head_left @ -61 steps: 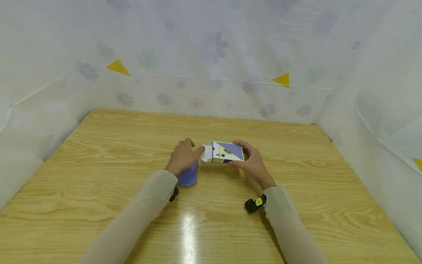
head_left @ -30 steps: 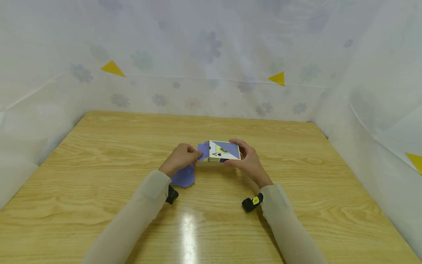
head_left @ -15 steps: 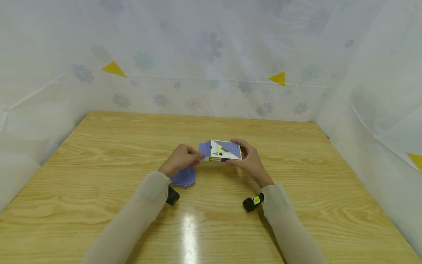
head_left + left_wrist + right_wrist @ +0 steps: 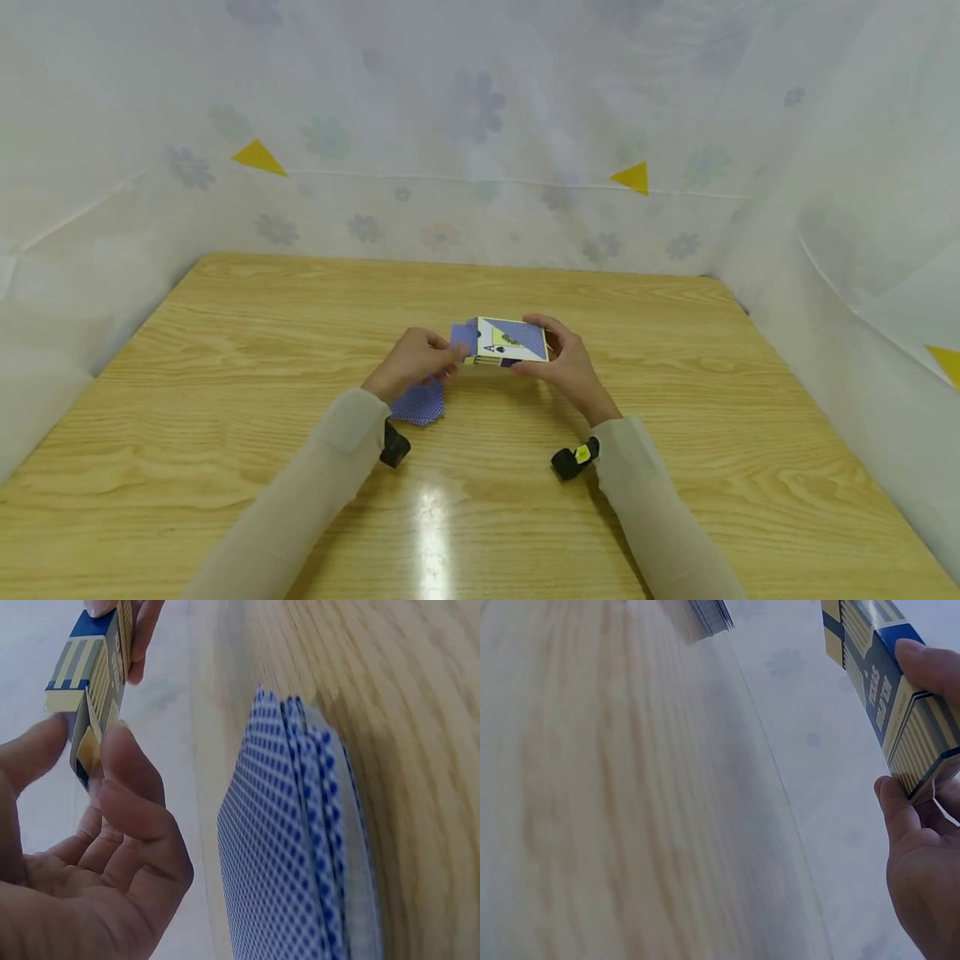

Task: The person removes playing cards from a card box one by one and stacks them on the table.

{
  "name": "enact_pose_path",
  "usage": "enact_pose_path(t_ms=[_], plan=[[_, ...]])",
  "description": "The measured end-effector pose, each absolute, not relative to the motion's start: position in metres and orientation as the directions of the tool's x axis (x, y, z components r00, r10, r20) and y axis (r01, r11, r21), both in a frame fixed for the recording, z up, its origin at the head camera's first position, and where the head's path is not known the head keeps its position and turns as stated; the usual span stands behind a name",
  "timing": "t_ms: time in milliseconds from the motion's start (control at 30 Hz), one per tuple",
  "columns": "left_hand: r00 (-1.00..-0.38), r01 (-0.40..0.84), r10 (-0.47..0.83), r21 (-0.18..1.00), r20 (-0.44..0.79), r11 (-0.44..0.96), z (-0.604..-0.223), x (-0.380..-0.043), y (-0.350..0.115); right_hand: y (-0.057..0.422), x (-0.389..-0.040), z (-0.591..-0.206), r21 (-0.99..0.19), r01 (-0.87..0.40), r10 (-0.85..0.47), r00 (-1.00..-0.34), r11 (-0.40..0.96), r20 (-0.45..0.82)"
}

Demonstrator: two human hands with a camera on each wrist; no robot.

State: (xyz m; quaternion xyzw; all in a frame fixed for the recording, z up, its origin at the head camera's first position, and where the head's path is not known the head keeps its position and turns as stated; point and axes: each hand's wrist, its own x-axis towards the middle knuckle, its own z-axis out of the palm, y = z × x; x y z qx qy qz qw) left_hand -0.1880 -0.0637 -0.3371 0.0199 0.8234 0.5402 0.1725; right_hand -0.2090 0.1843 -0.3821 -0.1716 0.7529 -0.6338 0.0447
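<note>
A card box (image 4: 513,342) with an ace of spades on its face is held above the table by my right hand (image 4: 570,362), thumb and fingers on its right end and sides. At the box's left end my left hand (image 4: 416,362) pinches what looks like the blue end flap (image 4: 463,337) between thumb and fingers. The left wrist view shows my left thumb and index finger on either side of this flap (image 4: 88,746). Below my left hand lies a stack of playing cards (image 4: 420,403), blue patterned backs up, partly covered by the hand.
The wooden table (image 4: 480,517) reaches to a white flowered curtain (image 4: 420,125) at the back and sides. A black camera (image 4: 572,462) sits on the right wrist, another camera (image 4: 394,446) on the left.
Two seconds ago the flap showed white, with my left thumb near it. Blue now shows at that end and my left fingers pinch there. The right hand's grip on the box stays the same.
</note>
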Motion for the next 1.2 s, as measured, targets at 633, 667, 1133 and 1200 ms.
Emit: enact_pose_path(t_ms=[633, 667, 1133, 1200], plan=[[-0.951, -0.229, 0.145, 0.936, -0.274, 0.269, -0.337, -0.191, -0.086, 0.192, -0.215, -0.388, -0.965, -0.207, -0.298, -0.942, 0.161, 0.152], [-0.955, -0.231, 0.129, 0.941, -0.269, 0.248, -0.337, -0.19, -0.087, 0.192, -0.215, -0.388, -0.965, -0.206, -0.298, -0.943, 0.163, 0.151], [-0.987, -0.162, -0.026, 0.957, -0.161, 0.241, -0.34, -0.188, -0.109, 0.192, -0.213, -0.386, -0.967, -0.193, -0.288, -0.947, 0.166, 0.14], [-0.986, -0.166, -0.03, 0.955, -0.163, 0.247, -0.341, -0.189, -0.111, 0.192, -0.213, -0.386, -0.967, -0.192, -0.288, -0.947, 0.167, 0.138]])
